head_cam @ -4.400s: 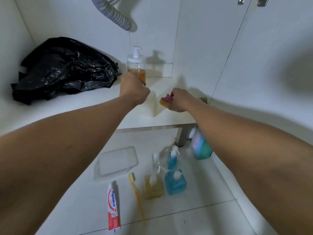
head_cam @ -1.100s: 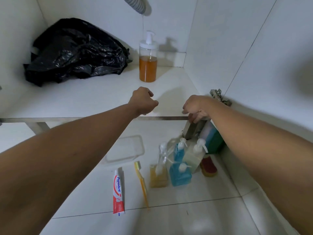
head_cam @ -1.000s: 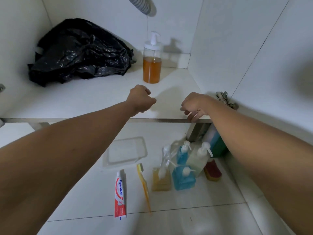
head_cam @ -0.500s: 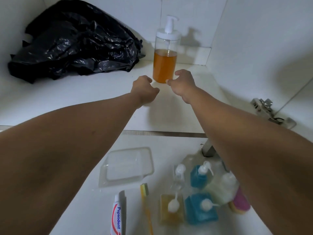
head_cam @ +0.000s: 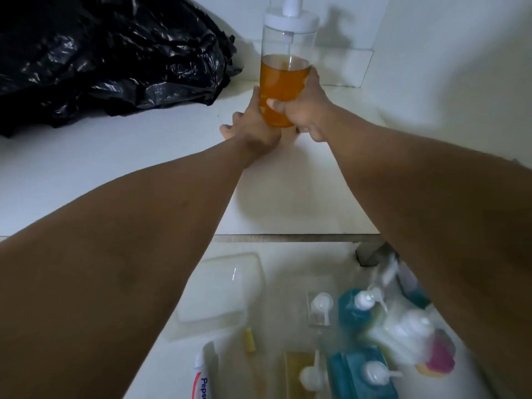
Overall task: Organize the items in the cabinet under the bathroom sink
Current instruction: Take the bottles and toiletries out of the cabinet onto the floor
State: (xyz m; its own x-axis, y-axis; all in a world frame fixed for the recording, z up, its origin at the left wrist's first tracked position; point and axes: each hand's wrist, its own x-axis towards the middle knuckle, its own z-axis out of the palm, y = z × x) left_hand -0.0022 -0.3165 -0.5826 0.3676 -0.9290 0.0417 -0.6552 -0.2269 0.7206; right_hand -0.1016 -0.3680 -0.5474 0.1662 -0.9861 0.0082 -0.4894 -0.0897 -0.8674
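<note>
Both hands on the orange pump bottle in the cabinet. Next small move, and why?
Probably lift the pump bottle straight up a little, kept upright. The right hand grips its lower half, thumb across the front, the left hand touches its left side, so the hold looks ready. The black bag lies close on its left.
</note>
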